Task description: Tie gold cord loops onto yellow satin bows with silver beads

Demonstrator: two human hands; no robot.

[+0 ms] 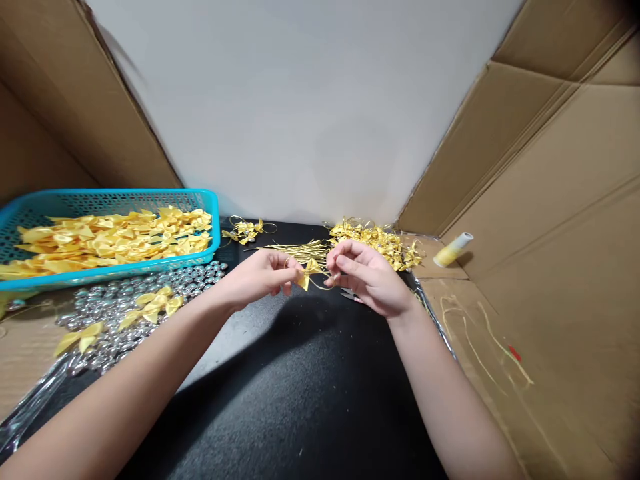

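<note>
Over the black table, my left hand (273, 270) pinches a small yellow ribbon bow (309, 272) between thumb and fingers. A thin gold cord (320, 285) loops out from the bow toward the right. My right hand (367, 275) is closed on that cord, thumb against the fingers; the exact grip point is partly hidden. Behind both hands lies a bundle of straight gold cords (313, 251). Scissors (349, 294) rest beneath my right hand, mostly covered by it.
A blue basket (113, 270) of yellow bows stands at left. Silver beads (107, 333) spread before it, with loose bows (153, 307) on top. Corded bows are heaped (375, 243) at back right and a few (246, 231) at back left. A thread spool (453, 250) stands by the cardboard wall (550, 200).
</note>
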